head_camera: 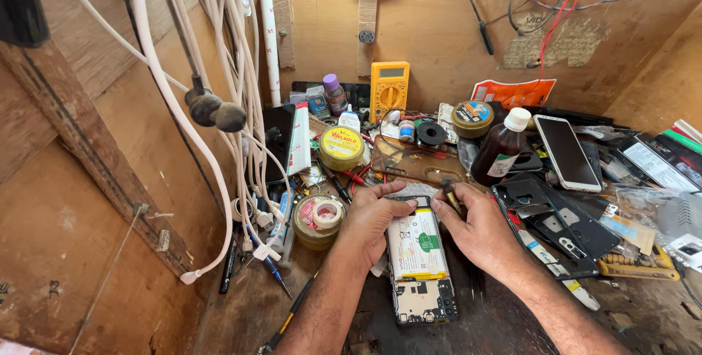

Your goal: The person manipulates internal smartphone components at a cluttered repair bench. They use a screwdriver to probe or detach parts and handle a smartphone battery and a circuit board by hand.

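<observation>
phone: opened smartphone (422,271) flat on the desk (512,318) right in front of me; back cover already off, white battery (417,244) and lower board showing
left hand (371,217): gripping the phone's top-left edge
right hand (475,229): pinching a small tool (450,194) at the top-right corner
left to do: battery not out yet, I reckon
count: one open phone; one white phone (567,152) lying by; one yellow multimeter (389,89); one brown bottle (500,149); two round tins

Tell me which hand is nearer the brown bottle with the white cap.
Right. The right hand lies just below and slightly left of the brown bottle; the left hand sits farther left, across the opened phone.
</observation>
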